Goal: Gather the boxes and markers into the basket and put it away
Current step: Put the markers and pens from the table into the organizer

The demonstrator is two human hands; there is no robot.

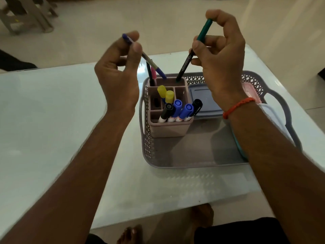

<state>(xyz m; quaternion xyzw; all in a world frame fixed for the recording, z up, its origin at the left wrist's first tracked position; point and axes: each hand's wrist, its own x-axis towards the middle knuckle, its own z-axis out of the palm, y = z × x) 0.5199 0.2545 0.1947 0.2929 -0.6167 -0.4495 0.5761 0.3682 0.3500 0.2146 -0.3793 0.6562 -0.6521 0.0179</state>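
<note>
A grey lattice basket (pixel 186 162) with handles sits on the white table. Inside at its left stands a pink divided pen holder (pixel 168 128) with yellow, blue and black capped markers (pixel 177 110). My left hand (pixel 119 74) pinches a blue-capped pen (pixel 151 62), its lower tip slanting over the holder's back left compartment. My right hand (pixel 219 57) grips a pen with a green cap (pixel 193 50), its tip inside the back right compartment. A blue-lidded box (pixel 202 97) lies in the basket beside the holder; a pink box (pixel 249 88) and a white box (pixel 274 117) sit partly behind my right arm.
The glossy white table (pixel 52 120) stretches to the left and front of the basket. A grey plastic stool (pixel 26 16) stands on the floor at the far left. My bare feet (pixel 200 217) show below the table's front edge.
</note>
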